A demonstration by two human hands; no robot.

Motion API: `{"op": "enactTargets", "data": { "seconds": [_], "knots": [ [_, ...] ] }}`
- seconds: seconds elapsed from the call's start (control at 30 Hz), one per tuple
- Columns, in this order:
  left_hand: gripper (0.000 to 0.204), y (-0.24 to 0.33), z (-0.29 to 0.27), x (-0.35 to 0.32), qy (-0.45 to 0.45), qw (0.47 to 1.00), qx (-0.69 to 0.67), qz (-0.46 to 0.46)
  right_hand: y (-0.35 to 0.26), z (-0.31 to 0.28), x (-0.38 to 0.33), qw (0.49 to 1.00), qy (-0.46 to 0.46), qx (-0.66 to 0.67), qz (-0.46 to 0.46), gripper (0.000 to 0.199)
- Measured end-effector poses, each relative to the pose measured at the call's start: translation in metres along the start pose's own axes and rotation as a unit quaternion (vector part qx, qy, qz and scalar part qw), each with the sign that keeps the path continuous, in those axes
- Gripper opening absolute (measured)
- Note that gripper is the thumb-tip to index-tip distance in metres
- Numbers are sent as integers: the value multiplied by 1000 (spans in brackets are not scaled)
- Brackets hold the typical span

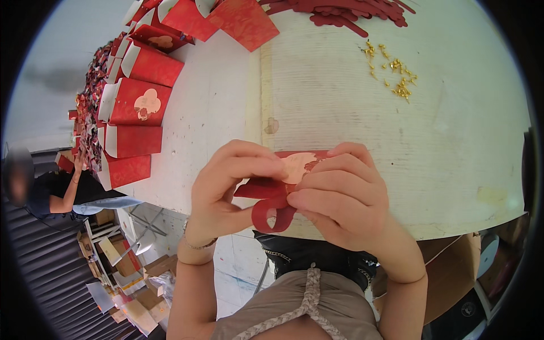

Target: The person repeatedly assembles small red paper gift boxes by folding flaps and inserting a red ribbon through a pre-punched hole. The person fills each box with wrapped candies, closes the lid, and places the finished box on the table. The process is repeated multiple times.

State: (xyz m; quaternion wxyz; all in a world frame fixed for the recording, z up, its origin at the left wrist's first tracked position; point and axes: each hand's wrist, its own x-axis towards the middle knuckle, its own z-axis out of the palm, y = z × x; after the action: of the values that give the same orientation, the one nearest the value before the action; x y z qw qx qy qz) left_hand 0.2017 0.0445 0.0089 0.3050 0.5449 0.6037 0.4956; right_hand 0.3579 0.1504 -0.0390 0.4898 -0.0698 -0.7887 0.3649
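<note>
Near the table's front edge, both my hands hold a small red paper box (311,153) with a peach flower-shaped patch (297,166). My left hand (224,190) grips its left side, with thumb and fingers closed around the red paper. A dark red paper strip (262,214) curls into a loop below the box, between my hands. The fingers of my right hand (345,195) are bent over the right side of the box. Its thumb and forefinger pinch where the strip meets the box. My fingers hide most of that spot.
Small gold paper fasteners (401,88) lie scattered at the far right of the table (453,147). Beyond them is a pile of dark red cut strips (351,10). Several red boxes (136,141) stand along the left edge. Another person (62,187) works at the far left.
</note>
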Motion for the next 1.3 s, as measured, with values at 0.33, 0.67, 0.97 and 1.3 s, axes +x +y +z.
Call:
{"op": "enactTargets", "data": {
  "seconds": [0.33, 0.67, 0.97, 1.3],
  "knots": [
    [20, -12, -3, 7, -60, 995, -77, -15, 4, 6, -3, 999, 24, 24, -15, 23],
    [18, -8, -3, 1, -43, 995, 78, 50, -8, -1, 6, 988, -44, 94, 111, 22],
    [22, -5, 11, -7, 17, 973, 208, 100, -9, -9, 11, 997, -50, 47, 32, 25],
    [31, -9, 0, -31, 71, 937, 276, 204, -36, -5, -12, 986, -31, 62, 149, 23]
  ]
}}
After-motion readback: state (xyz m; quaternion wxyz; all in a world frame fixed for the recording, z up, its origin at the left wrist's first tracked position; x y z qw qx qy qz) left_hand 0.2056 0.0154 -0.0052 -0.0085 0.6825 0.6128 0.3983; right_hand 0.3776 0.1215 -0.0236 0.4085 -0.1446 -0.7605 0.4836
